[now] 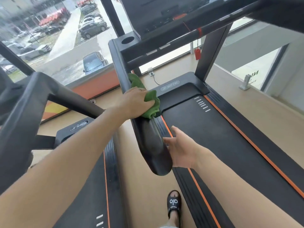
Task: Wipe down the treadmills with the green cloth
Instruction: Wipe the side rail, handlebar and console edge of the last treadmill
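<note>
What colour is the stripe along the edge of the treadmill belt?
Orange. The stripe shows best in the head view, beside the black treadmill belt.

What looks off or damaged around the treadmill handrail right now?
Nothing stands out. The left hand presses the green cloth on the handrail, the right hand is open beside its end, and the belt looks intact.

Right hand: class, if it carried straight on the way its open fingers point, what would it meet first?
Probably the black treadmill handrail: the right hand sits just beside its rounded end, fingers angled up-left towards it. Depth is unclear.
</note>
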{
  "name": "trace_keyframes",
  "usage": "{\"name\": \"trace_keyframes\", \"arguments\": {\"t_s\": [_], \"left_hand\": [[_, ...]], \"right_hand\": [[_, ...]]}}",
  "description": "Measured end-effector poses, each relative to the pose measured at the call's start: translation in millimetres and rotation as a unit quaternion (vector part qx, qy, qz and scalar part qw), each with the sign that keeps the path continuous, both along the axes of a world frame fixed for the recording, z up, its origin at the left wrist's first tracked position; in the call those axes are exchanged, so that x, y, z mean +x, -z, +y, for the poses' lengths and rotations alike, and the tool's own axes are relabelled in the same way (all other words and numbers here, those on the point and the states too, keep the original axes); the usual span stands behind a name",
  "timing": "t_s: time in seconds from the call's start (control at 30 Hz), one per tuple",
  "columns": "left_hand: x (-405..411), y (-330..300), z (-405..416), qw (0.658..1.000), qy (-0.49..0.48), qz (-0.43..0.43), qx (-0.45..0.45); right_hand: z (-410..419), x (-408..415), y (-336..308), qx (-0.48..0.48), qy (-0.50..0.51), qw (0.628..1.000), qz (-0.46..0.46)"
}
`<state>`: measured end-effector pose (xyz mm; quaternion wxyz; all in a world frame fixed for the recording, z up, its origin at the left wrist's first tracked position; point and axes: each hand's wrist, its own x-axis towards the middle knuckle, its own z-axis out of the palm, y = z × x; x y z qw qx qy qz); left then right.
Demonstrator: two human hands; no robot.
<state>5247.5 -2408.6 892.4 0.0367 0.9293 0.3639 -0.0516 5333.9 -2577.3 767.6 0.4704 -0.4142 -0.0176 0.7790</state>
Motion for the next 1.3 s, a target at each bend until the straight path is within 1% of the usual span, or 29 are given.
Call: {"name": "trace_keyframes", "arguments": {"t_s": [0.07, 0.1, 0.17, 0.2, 0.23, 0.3, 0.37, 0.43, 0.47, 0.53, 0.6, 0.7, 0.77, 0.83, 0.9, 0.97, 1.03, 1.07, 1.13, 1.17, 1.23, 1.3], "left_hand": [[-22.0, 18.4, -27.6, 0.992, 0.010, -0.123, -0.027], [-33.4, 26.2, -49.2, 0.981, 0.017, -0.190, -0.045], [-57.1, 38.2, -95.5, 0.944, 0.018, -0.319, -0.078], [-67.5, 47.2, -114.2, 0.925, 0.018, -0.367, -0.090], [-74.1, 55.7, -126.2, 0.910, 0.022, -0.402, -0.096], [-72.4, 63.0, -119.4, 0.883, 0.017, -0.454, -0.119], [-56.3, 64.0, -86.5, 0.839, -0.029, -0.506, -0.197], [-39.0, 52.1, -47.8, 0.791, -0.102, -0.542, -0.265], [-32.3, 46.2, -32.7, 0.773, -0.134, -0.552, -0.283], [-23.1, 39.6, -12.0, 0.762, -0.177, -0.553, -0.285], [-21.3, 38.4, -7.5, 0.748, -0.234, -0.542, -0.303], [-41.5, 45.4, -42.3, 0.698, -0.325, -0.524, -0.364], [-62.8, 56.2, -90.9, 0.664, -0.338, -0.538, -0.394], [-69.5, 60.0, -129.1, 0.620, -0.356, -0.554, -0.427], [-67.3, 59.0, -135.5, 0.585, -0.372, -0.559, -0.454], [-61.1, 55.5, -111.7, 0.558, -0.381, -0.564, -0.474], [-53.4, 55.7, -76.9, 0.537, -0.384, -0.571, -0.488], [-48.9, 55.9, -61.3, 0.520, -0.388, -0.576, -0.497], [-38.5, 65.9, -27.4, 0.468, -0.400, -0.585, -0.528], [-34.8, 72.7, -11.1, 0.450, -0.408, -0.577, -0.545], [-26.7, 81.6, 25.6, 0.434, -0.429, -0.545, -0.575], [-20.6, 87.7, 57.9, 0.435, -0.449, -0.523, -0.580]], "right_hand": [[5.9, -0.2, -9.8, 0.009, 0.008, 1.000, -0.015], [10.3, -0.2, -14.3, 0.026, 0.008, 0.999, -0.023], [17.8, -3.4, -23.9, 0.063, 0.005, 0.997, -0.034], [21.2, -4.9, -23.0, 0.064, 0.007, 0.997, -0.044], [23.8, -4.7, -20.8, 0.063, 0.005, 0.996, -0.055], [32.4, -4.5, -17.5, 0.066, 0.023, 0.994, -0.081], [49.4, -7.4, -20.3, 0.091, 0.041, 0.988, -0.118], [67.0, -13.3, -32.0, 0.101, 0.061, 0.977, -0.175], [76.6, -15.1, -35.0, 0.090, 0.066, 0.976, -0.189], [86.0, -14.0, -43.7, 0.042, 0.071, 0.973, -0.214], [87.5, -9.7, -46.1, 0.003, 0.050, 0.970, -0.239], [75.7, -7.4, -50.6, 0.021, 0.013, 0.962, -0.271], [75.4, -7.7, -54.8, 0.040, -0.005, 0.955, -0.292], [84.5, -9.6, -62.8, 0.057, -0.030, 0.934, -0.352], [97.3, -11.5, -69.4, 0.087, -0.053, 0.911, -0.401], [109.9, -8.8, -75.9, 0.094, -0.081, 0.907, -0.402], [121.7, 2.8, -76.4, 0.095, -0.089, 0.919, -0.372], [126.2, 10.6, -74.5, 0.092, -0.082, 0.929, -0.350], [138.6, 22.8, -66.2, 0.083, -0.068, 0.943, -0.316], [145.3, 24.4, -61.9, 0.084, -0.070, 0.946, -0.306], [166.1, 21.6, -59.0, 0.095, -0.076, 0.941, -0.316], [183.4, 18.5, -61.5, 0.102, -0.064, 0.936, -0.332]]}}
